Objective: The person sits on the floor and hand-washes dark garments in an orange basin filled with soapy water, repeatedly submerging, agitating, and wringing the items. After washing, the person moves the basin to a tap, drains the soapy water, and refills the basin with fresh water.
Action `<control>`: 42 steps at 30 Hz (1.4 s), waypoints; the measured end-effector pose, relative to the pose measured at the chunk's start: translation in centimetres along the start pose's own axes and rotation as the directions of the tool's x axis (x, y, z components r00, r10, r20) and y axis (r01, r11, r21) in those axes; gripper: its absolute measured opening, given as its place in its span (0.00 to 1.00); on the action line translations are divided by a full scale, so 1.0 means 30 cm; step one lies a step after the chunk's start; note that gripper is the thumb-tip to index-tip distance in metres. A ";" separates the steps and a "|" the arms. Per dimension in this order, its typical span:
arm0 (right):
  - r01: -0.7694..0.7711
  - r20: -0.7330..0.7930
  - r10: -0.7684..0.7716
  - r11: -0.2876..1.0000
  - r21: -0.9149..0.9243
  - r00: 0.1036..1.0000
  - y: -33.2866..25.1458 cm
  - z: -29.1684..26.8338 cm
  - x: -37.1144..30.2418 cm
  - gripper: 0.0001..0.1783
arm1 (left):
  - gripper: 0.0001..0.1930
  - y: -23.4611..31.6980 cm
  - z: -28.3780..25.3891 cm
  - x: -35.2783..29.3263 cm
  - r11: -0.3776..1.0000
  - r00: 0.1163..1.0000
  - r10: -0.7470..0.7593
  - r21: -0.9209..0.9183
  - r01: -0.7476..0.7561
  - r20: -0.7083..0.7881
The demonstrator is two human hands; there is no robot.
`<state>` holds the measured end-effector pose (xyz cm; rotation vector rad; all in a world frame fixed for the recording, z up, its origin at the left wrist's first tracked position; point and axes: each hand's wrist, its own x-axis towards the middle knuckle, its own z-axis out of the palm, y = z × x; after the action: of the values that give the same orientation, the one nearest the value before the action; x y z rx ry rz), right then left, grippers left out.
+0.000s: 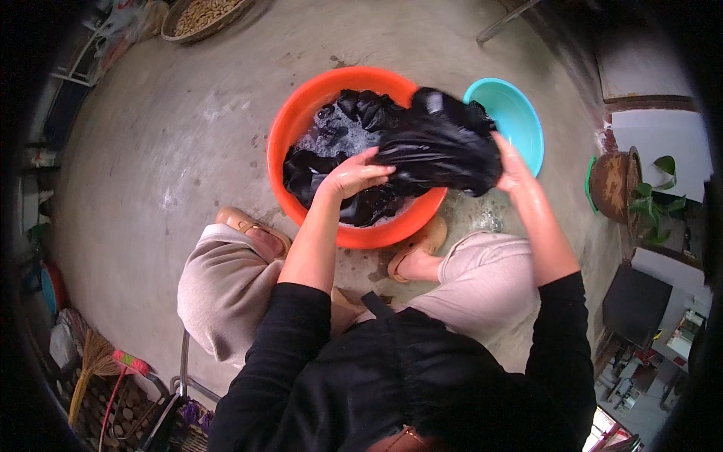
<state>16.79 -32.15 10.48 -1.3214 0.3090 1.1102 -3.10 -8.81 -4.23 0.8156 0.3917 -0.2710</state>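
A black wet garment (440,147) is stretched between my two hands above the right side of an orange basin (280,151). My left hand (355,175) pinches its left edge over the basin. Beyond the basin's right rim, my right hand (512,162) grips the other end, its fingertips partly hidden behind the cloth. Motion smears part of the fabric. In the basin, more black clothes (361,207) lie in sudsy water (331,135).
A turquoise basin (527,124) stands right of the orange one, partly behind the garment. My sandalled feet rest close to the orange basin. At right is a potted plant (655,200); at upper left, a basket of peanuts (175,16); at lower left, a broom (94,358).
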 end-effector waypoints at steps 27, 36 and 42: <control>0.183 0.230 -0.534 -0.140 -0.973 0.814 -0.057 -0.264 0.390 0.35 | 0.19 -0.199 -0.232 0.066 0.449 0.692 0.585 0.880 0.157 -0.423; 0.154 0.246 -0.454 -0.230 -0.961 0.856 0.350 0.245 0.787 0.60 | 0.14 -0.163 -0.123 0.027 0.045 0.841 0.087 0.845 0.532 -0.534; 0.247 0.347 -0.349 -0.299 -0.922 0.871 0.541 0.205 0.812 0.40 | 0.18 -0.164 -0.131 0.057 0.072 0.789 -0.048 0.786 0.614 -0.612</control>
<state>13.66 -17.78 -15.56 -2.6823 -1.2686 0.6407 -4.35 -9.26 -10.62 2.1971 0.9001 -0.8922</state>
